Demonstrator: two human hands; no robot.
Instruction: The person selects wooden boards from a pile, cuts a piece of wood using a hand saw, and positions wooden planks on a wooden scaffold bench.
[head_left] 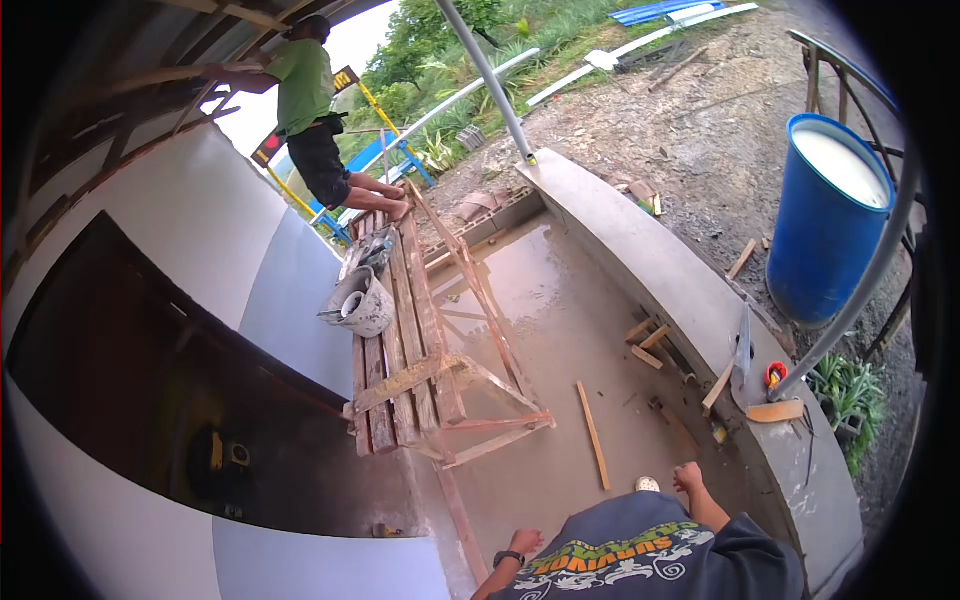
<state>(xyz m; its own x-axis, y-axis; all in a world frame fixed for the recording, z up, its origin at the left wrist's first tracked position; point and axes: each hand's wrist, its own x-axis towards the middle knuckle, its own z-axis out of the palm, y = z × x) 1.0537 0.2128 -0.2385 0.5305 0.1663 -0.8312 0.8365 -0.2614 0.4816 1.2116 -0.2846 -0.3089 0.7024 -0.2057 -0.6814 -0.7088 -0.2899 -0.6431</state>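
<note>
My left hand (526,543), with a dark watch on its wrist, hangs low beside my body with its fingers curled and nothing visible in them. On the other side, my right hand (687,477) is held out above the wet floor with the fingers folded in, and no object shows in it. A thin wooden strip (592,435) lies on the floor ahead, touching neither hand. My light shoe (648,485) peeks out beyond the dark printed shirt (620,555).
Ahead stands a wooden trestle platform (400,370) with a mortar-stained bucket (362,303); a person (310,120) stands on its far end. The low concrete wall (640,240) on the right bears a handsaw (742,350). Outside is a blue barrel (825,240). Wood offcuts (648,340) litter the floor.
</note>
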